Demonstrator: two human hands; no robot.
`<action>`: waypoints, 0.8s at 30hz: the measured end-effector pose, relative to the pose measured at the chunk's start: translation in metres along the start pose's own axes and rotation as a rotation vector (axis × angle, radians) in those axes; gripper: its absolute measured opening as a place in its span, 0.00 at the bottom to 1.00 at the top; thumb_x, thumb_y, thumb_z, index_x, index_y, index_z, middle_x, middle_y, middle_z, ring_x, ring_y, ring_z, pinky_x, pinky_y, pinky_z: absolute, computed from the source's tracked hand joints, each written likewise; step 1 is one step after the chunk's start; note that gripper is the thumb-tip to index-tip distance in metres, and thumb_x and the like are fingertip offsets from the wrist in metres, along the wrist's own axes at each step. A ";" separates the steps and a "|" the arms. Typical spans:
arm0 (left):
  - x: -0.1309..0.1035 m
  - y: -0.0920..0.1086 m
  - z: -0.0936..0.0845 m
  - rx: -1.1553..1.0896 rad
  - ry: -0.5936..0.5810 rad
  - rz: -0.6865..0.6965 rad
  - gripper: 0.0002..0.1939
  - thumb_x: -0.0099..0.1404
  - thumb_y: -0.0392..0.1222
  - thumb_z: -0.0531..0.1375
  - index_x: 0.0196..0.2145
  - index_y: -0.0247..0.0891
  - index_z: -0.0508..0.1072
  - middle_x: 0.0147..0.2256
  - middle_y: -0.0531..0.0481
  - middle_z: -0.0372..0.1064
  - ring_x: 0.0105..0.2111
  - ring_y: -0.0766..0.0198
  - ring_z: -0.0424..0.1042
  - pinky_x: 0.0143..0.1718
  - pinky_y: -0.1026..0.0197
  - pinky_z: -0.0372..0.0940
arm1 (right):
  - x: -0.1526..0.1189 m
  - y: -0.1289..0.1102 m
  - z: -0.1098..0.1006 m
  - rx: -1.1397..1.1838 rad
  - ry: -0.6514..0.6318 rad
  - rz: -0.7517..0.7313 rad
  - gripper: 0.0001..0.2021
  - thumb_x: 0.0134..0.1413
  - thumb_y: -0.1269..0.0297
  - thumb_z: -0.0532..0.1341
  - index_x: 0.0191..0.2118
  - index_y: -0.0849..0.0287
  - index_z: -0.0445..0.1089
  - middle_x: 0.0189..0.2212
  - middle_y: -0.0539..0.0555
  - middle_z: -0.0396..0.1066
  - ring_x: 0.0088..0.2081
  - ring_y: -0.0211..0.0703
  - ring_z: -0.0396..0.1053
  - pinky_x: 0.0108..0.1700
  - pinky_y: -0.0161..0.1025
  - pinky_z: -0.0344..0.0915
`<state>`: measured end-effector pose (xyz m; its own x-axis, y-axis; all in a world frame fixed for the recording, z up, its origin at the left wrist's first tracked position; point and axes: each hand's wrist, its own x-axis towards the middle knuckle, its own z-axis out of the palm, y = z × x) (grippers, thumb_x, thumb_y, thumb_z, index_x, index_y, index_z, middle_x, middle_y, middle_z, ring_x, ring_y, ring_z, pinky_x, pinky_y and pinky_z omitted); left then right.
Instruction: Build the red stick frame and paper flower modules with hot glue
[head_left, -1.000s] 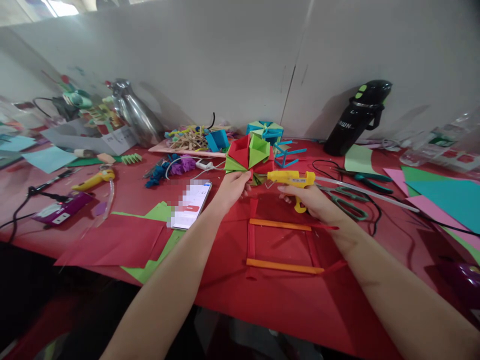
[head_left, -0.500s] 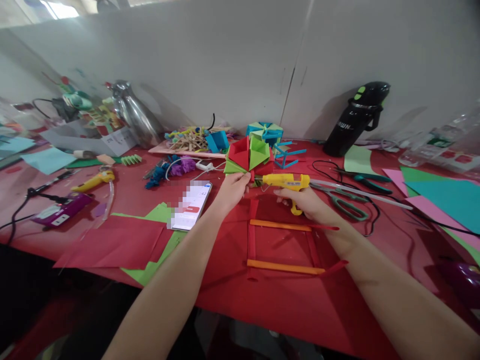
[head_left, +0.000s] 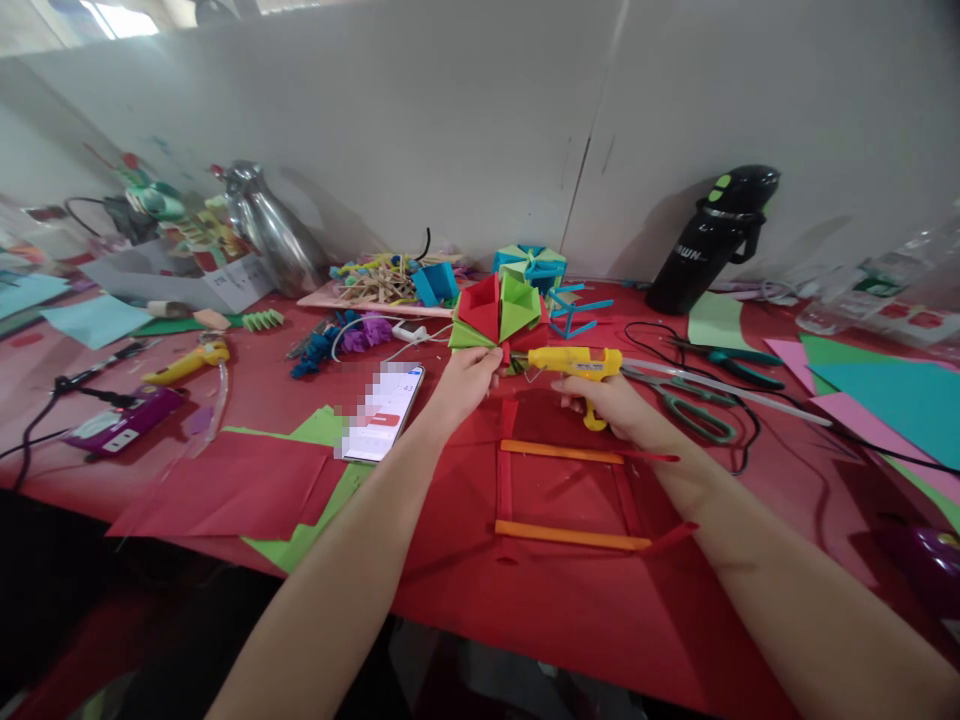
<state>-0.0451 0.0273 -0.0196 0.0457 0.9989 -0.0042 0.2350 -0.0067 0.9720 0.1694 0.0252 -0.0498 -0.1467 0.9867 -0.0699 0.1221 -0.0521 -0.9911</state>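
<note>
My left hand (head_left: 474, 380) is closed on the lower part of a red and green folded paper piece (head_left: 499, 308). A yellow glue gun (head_left: 574, 362) is held in my right hand (head_left: 596, 393), its nozzle pointing left and touching or very near the underside of the paper piece, beside my left fingertips. My fingers hide the exact spot at the nozzle. Below my hands, a frame of orange and red strips (head_left: 562, 450) lies on the red table (head_left: 450, 580).
A phone (head_left: 382, 410) and red paper sheets (head_left: 232, 485) lie left of my hands. Scissors (head_left: 697, 410) and a black bottle (head_left: 712, 240) are to the right. Behind stand a tray of sticks (head_left: 375, 285), a blue-green paper piece (head_left: 531, 262) and a metal jug (head_left: 270, 225).
The glue gun and my right hand have shifted very slightly to the right. My left hand and the paper piece are almost unmoved.
</note>
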 end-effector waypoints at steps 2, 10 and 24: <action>0.000 -0.001 0.000 -0.001 -0.003 0.001 0.17 0.66 0.47 0.56 0.23 0.37 0.71 0.19 0.54 0.63 0.19 0.68 0.61 0.22 0.64 0.54 | 0.000 0.000 0.000 0.003 0.000 -0.006 0.10 0.41 0.59 0.68 0.21 0.59 0.70 0.18 0.50 0.69 0.20 0.34 0.61 0.21 0.33 0.58; 0.001 -0.003 -0.003 0.034 0.011 0.015 0.17 0.65 0.49 0.56 0.22 0.37 0.70 0.19 0.54 0.63 0.19 0.67 0.61 0.22 0.64 0.53 | -0.001 0.000 0.000 -0.011 0.000 0.001 0.09 0.40 0.60 0.67 0.20 0.58 0.69 0.17 0.49 0.68 0.19 0.34 0.61 0.20 0.32 0.58; -0.004 0.003 -0.006 0.093 0.025 0.023 0.18 0.66 0.49 0.56 0.21 0.38 0.68 0.19 0.53 0.64 0.20 0.67 0.61 0.23 0.63 0.54 | -0.001 0.002 -0.004 -0.079 -0.012 0.027 0.11 0.43 0.59 0.68 0.19 0.59 0.71 0.18 0.51 0.69 0.21 0.35 0.62 0.21 0.32 0.59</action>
<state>-0.0506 0.0240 -0.0147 0.0283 0.9993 0.0250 0.3231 -0.0328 0.9458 0.1736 0.0248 -0.0513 -0.1544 0.9831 -0.0980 0.2034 -0.0654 -0.9769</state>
